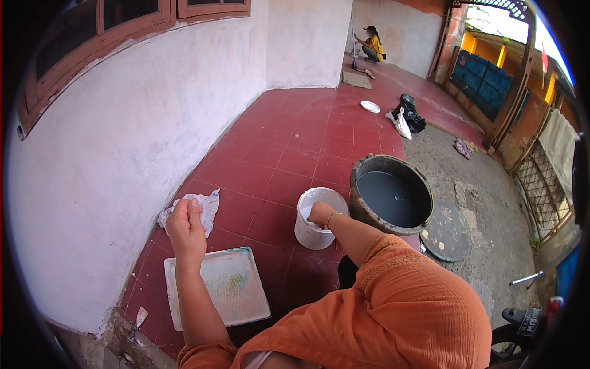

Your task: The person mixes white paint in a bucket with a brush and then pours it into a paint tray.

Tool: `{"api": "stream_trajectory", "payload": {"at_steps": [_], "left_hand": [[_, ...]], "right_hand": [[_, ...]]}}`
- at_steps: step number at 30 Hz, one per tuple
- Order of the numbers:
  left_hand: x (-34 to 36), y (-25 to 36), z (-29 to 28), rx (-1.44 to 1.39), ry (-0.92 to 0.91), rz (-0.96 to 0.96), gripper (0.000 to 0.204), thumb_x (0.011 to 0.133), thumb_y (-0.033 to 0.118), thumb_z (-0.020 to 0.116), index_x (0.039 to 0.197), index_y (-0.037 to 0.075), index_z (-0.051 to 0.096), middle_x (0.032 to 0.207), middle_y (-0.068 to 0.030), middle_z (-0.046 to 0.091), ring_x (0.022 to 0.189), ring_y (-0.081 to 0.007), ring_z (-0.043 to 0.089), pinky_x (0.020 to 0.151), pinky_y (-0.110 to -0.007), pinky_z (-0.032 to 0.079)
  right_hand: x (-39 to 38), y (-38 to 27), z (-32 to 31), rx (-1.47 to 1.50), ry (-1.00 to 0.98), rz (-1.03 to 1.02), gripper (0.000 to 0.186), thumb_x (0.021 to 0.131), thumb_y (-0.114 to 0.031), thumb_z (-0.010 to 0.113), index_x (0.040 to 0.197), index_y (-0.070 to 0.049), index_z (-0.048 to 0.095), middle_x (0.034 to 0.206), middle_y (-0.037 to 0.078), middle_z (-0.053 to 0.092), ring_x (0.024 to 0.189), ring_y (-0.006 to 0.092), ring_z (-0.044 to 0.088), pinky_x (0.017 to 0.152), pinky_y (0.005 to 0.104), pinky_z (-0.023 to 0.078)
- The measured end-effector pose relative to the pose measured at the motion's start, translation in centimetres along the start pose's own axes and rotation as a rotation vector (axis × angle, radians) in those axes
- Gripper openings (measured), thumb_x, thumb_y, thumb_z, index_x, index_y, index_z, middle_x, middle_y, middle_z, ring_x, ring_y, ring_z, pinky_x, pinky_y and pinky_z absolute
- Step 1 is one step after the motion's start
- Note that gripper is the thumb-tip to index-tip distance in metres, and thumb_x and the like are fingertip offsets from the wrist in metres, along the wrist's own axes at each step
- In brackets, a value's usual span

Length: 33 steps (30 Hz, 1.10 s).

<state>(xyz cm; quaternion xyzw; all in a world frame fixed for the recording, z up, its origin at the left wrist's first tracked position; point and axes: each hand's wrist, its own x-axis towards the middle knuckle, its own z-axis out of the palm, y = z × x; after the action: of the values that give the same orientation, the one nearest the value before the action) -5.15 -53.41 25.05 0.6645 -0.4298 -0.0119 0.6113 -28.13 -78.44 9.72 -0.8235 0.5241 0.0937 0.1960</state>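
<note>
My left hand (187, 227) is raised with curled fingers in front of a crumpled white sheet (206, 209) by the wall; whether it holds anything is hidden. My right hand (319, 215) reaches into a white bucket (312, 240) with pale contents, fingers bent down; what it grips is hidden. Beside the bucket stands a large dark tub (362, 206) of murky grey liquid. Below my left hand lies a shallow, paint-smeared tray (233, 286) on red tiles. A small scraper-like tool (141, 317) lies at lower left.
Whitewashed wall (110, 154) with framed window at left. Farther off, a white plate (370, 106), black and white bags (413, 120) and sandals (464, 147). A person in yellow (375, 46) crouches at the back wall. A metal gate (538, 184) and concrete strip (467, 197) are at right.
</note>
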Motion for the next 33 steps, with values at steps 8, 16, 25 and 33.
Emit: {"api": "stream_trajectory", "payload": {"at_steps": [8, 16, 25, 33], "left_hand": [[0.2, -0.9, -0.8, 0.121, 0.048, 0.291, 0.024, 0.087, 0.006, 0.057, 0.065, 0.000, 0.048, 0.056, -0.0032, 0.041, 0.049, -0.0099, 0.035, 0.046, -0.026, 0.030], [-0.2, 0.9, -1.5, -0.081, 0.130, 0.044, 0.016, 0.088, 0.008, 0.056, 0.074, 0.001, 0.053, 0.062, 0.0002, 0.050, 0.051, -0.0059, 0.039, 0.047, -0.022, 0.033], [0.3, 0.2, -2.2, 0.225, 0.070, 0.257, 0.032, 0.091, 0.013, 0.052, 0.065, 0.000, 0.039, 0.054, -0.0074, 0.040, 0.048, -0.0136, 0.036, 0.046, -0.031, 0.029], [0.6, 0.6, -3.6, -1.238, -0.466, -0.346, 0.053, 0.097, 0.035, 0.033, 0.125, -0.008, 0.044, 0.123, -0.0245, 0.051, 0.111, -0.0334, 0.051, 0.098, -0.044, 0.038]], "right_hand": [[2.2, 1.3, 0.8, 0.082, 0.263, -0.076, 0.022, 0.079, -0.017, 0.055, 0.083, 0.000, 0.067, 0.092, 0.019, 0.065, 0.090, 0.0323, 0.063, 0.080, 0.0402, 0.051], [-0.6, 0.2, 0.7, -0.087, 0.143, 0.008, 0.026, 0.080, -0.013, 0.049, 0.096, -0.003, 0.067, 0.104, 0.020, 0.063, 0.097, 0.0334, 0.061, 0.082, 0.0409, 0.050], [1.0, -0.3, -0.1, 0.126, 0.020, 0.030, 0.027, 0.076, -0.027, 0.060, 0.082, -0.001, 0.068, 0.094, 0.020, 0.065, 0.086, 0.0336, 0.064, 0.075, 0.0412, 0.051], [1.3, 1.1, 1.6, -0.126, 0.301, -0.011, 0.025, 0.082, -0.016, 0.048, 0.093, -0.006, 0.067, 0.099, 0.018, 0.065, 0.094, 0.0323, 0.063, 0.079, 0.0409, 0.051]]}}
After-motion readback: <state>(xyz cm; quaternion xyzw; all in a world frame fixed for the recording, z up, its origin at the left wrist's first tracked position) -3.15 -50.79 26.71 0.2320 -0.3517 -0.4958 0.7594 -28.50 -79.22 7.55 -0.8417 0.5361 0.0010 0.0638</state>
